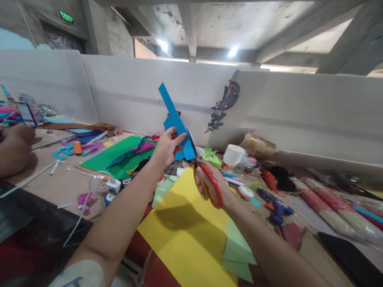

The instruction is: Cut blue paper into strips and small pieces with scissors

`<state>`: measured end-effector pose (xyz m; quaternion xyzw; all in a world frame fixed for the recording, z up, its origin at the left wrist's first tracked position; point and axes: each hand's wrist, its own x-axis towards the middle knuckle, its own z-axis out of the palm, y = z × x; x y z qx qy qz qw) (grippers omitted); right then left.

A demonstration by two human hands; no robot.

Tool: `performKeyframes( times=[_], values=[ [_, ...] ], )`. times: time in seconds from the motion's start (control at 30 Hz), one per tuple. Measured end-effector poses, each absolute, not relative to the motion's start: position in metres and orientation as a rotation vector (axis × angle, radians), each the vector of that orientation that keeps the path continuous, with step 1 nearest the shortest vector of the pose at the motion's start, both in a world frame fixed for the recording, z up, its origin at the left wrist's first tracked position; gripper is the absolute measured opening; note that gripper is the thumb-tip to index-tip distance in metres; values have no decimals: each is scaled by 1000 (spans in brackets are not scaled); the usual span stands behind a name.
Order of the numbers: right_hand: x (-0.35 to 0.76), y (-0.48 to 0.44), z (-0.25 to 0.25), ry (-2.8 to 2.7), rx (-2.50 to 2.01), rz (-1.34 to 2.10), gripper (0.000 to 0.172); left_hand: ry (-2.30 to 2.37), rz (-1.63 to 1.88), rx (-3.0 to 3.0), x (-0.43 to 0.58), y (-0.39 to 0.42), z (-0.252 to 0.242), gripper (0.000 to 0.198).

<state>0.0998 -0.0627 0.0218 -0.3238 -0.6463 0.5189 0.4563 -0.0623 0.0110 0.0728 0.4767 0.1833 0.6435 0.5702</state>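
My left hand [168, 146] pinches a blue foam sheet [173, 115] and holds it upright above the table. My right hand [214, 185] grips scissors with red and yellow handles [206, 181]; their blades meet the sheet's right edge near my left thumb. Below both hands lies a large yellow sheet [185, 231], with pale green pieces [237, 251] at its right side.
A green sheet [116, 155] with scraps lies at the left. A white paper cup [232, 154], a tape roll [245, 192], a blue glue gun [277, 209] and wrapped stick bundles [329, 211] sit at the right. Another person's hands [14, 145] rest at far left. A white partition [299, 111] stands behind.
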Motion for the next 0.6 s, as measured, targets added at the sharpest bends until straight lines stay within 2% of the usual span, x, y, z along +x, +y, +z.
performKeyframes(
  times=[0.6],
  values=[
    [97, -67, 25, -1545, -885, 1250, 36, 424, 1506, 1152, -64, 9, 73, 34]
  ],
)
